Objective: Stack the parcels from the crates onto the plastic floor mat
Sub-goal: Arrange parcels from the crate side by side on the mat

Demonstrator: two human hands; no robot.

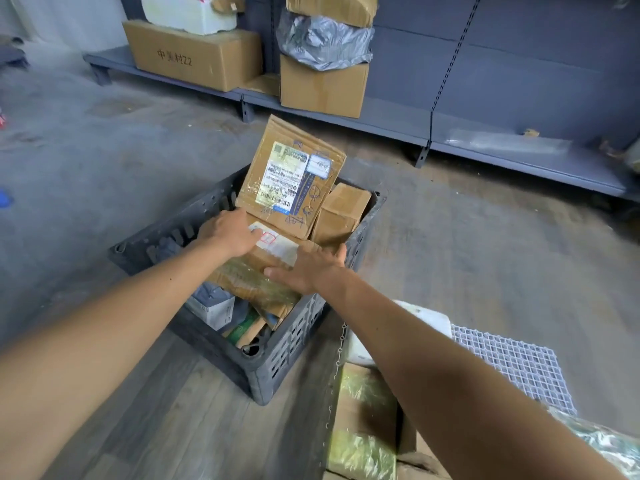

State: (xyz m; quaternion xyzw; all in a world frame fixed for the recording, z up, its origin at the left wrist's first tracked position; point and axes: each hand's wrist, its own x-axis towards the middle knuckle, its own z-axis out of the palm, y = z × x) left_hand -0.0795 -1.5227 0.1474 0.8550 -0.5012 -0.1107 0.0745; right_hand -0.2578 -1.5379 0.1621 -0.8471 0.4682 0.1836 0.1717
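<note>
Both arms are down in the dark crate now: left hand and right hand lie flat, fingers unclenched, on the taped brown parcel atop the pile inside.

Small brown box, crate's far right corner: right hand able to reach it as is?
Probably yes. The small brown box sits uncovered just beyond the right hand; the tall labelled parcel leans beside it, not over it.
</note>
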